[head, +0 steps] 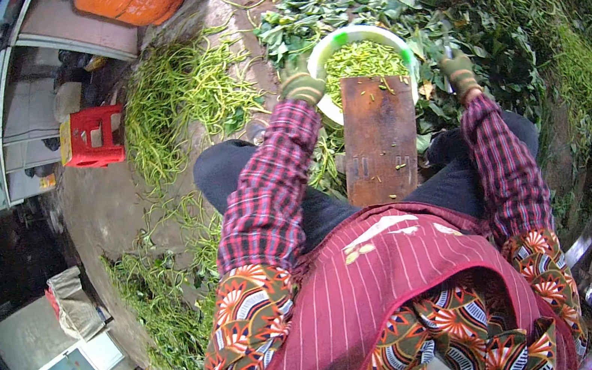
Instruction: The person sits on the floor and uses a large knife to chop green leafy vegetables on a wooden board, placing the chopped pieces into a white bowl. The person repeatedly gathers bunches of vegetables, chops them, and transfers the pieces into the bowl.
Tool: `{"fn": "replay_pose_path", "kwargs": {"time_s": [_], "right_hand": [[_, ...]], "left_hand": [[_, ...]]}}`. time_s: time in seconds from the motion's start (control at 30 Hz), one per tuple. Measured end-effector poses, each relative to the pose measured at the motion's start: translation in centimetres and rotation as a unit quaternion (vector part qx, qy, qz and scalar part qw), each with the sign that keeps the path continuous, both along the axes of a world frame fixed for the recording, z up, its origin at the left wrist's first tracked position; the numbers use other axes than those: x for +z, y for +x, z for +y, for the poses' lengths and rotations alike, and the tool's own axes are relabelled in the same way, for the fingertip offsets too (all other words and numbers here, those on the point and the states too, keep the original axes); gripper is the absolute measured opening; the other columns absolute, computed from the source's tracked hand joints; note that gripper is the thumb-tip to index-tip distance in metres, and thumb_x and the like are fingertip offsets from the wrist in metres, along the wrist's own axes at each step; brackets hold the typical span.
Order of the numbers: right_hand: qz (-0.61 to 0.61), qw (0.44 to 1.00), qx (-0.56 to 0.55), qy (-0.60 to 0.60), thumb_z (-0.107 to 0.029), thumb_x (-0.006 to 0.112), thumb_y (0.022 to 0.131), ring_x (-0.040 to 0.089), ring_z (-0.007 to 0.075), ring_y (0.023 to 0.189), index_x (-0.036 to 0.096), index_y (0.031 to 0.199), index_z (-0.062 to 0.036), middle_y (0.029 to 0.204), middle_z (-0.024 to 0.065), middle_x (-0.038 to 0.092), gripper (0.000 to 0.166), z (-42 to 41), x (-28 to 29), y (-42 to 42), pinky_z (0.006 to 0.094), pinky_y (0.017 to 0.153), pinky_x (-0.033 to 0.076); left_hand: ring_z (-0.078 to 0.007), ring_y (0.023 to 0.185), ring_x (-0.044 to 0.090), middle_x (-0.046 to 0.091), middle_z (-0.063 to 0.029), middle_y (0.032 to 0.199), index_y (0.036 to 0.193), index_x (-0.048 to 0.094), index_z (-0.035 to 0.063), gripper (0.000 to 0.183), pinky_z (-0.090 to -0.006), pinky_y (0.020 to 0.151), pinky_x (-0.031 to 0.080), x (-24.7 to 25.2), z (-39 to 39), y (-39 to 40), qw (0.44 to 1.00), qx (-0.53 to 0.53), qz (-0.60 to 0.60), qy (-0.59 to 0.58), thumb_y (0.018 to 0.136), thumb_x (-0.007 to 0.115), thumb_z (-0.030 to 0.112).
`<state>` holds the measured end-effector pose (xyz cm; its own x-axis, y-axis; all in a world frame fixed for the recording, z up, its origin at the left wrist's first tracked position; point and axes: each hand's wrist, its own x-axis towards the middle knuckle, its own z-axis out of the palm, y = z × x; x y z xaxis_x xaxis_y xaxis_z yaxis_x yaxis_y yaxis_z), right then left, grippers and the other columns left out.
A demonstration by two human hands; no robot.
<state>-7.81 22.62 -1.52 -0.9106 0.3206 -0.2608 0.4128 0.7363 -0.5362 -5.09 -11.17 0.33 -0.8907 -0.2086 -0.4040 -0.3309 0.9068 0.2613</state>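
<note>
My left hand (302, 83), in a green striped glove, is beside the left rim of a white basin (320, 105). Its fingers are blurred against the leaves, so whether they grip anything is unclear. To the right of the basin, my right hand (460, 73), gloved alike, is closed around a slim metallic tool that looks like a knife (446, 42). Short-cut green stalks (364, 62) fill much of the basin. A brown wooden board (379, 133) extends from the basin's near edge towards my lap, with a few cut bits on it.
Leafy greens (301, 19) lie beyond and right of the basin. Long green stems are heaped at left (187, 98), lower left (171, 305) and far right (579, 60). A red plastic stool (93, 137) stands by the shelving (30, 109). An orange gas cylinder (134, 0) is at the top.
</note>
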Motion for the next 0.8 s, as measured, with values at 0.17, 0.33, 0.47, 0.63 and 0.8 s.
{"fn": "replay_pose_path", "kwargs": {"time_s": [0.17, 0.33, 0.47, 0.63, 0.8], "right_hand": [[-0.153, 0.966, 0.083, 0.193, -0.026, 0.052, 0.065, 0.054, 0.0366, 0.079, 0.042, 0.111, -0.0089, 0.087, 0.0205, 0.056, 0.050, 1.5, -0.7, -0.6, 0.0403, 0.069, 0.042], [-0.266, 0.941, 0.005, 0.208, -0.040, 0.048, 0.074, 0.045, 0.0333, 0.102, 0.038, 0.115, -0.0106, 0.108, 0.0200, 0.048, 0.051, 2.8, -2.5, 2.1, 0.0396, 0.085, 0.034], [-0.294, 0.919, 0.080, 0.249, -0.034, 0.048, 0.074, 0.046, 0.0280, 0.102, 0.038, 0.117, -0.0104, 0.112, 0.0149, 0.047, 0.050, 4.3, -4.9, 1.2, 0.0334, 0.088, 0.032], [-0.087, 0.974, 0.164, 0.133, -0.026, 0.051, 0.071, 0.055, 0.0303, 0.086, 0.048, 0.106, -0.0064, 0.094, 0.0173, 0.056, 0.040, 1.2, -1.4, -2.0, 0.0339, 0.075, 0.041], [0.019, 0.952, 0.306, 0.006, -0.021, 0.050, 0.071, 0.057, 0.0275, 0.077, 0.057, 0.092, -0.0071, 0.083, 0.0146, 0.059, 0.026, -6.4, 0.6, -4.3, 0.0317, 0.068, 0.044]], "left_hand": [[-0.0341, 0.114, 0.030, 0.030, -0.0190, 0.124, 0.120, 0.036, 0.0102, 0.059, -0.0393, 0.094, 0.026, 7.1, -2.8, -2.1, 0.987, -0.058, 0.130, 0.075, 0.072, 0.047, 0.042], [-0.0307, 0.103, 0.044, 0.048, -0.0165, 0.111, 0.116, 0.041, 0.0111, 0.054, -0.0353, 0.087, 0.033, 12.6, -10.9, -2.1, 0.981, -0.021, 0.191, -0.021, 0.074, 0.048, 0.044], [-0.0288, 0.090, 0.053, 0.056, -0.0154, 0.096, 0.105, 0.052, 0.0123, 0.044, -0.0317, 0.078, 0.040, 13.9, -19.6, 0.3, 0.984, 0.092, 0.148, 0.041, 0.074, 0.047, 0.043], [-0.0287, 0.090, 0.053, 0.056, -0.0154, 0.097, 0.103, 0.053, 0.0084, 0.046, -0.0327, 0.079, 0.039, 8.8, -25.2, 9.9, 0.972, 0.213, 0.081, 0.053, 0.075, 0.046, 0.043], [-0.0283, 0.093, 0.051, 0.055, -0.0157, 0.099, 0.103, 0.054, 0.0060, 0.042, -0.0318, 0.080, 0.038, -1.7, -25.8, 16.7, 0.938, 0.272, 0.001, 0.214, 0.076, 0.046, 0.037]]}}
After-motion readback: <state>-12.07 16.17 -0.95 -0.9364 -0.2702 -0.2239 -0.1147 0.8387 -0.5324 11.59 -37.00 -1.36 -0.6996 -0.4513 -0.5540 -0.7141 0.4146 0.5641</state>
